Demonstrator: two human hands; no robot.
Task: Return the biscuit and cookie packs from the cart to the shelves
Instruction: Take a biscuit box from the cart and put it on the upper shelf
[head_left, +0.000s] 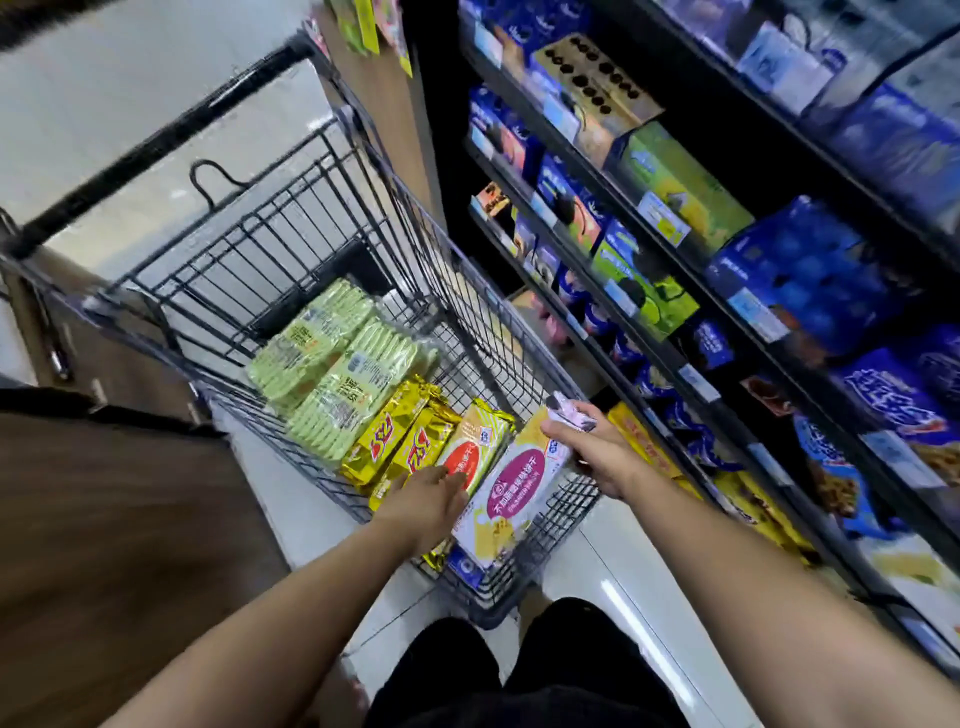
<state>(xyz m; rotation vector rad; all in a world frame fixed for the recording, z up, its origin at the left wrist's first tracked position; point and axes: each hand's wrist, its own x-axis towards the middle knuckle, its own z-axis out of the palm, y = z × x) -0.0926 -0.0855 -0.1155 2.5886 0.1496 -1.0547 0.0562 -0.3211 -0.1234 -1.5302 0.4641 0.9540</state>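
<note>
Your right hand (587, 452): grip clamped on small pink pack (571, 410), above cart (260, 249), not yet on shelves (727, 104). Your left hand (431, 499): fingers straight, touching red-label pack (470, 452). Green packs (332, 364), gold packs (400, 441), purple-label pack (514, 493) lie in cart. Most work left, I judge.

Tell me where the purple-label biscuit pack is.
Head view: the purple-label biscuit pack leans in the cart's near right corner beside the orange-label pack, its top gripped by the right hand.
</note>
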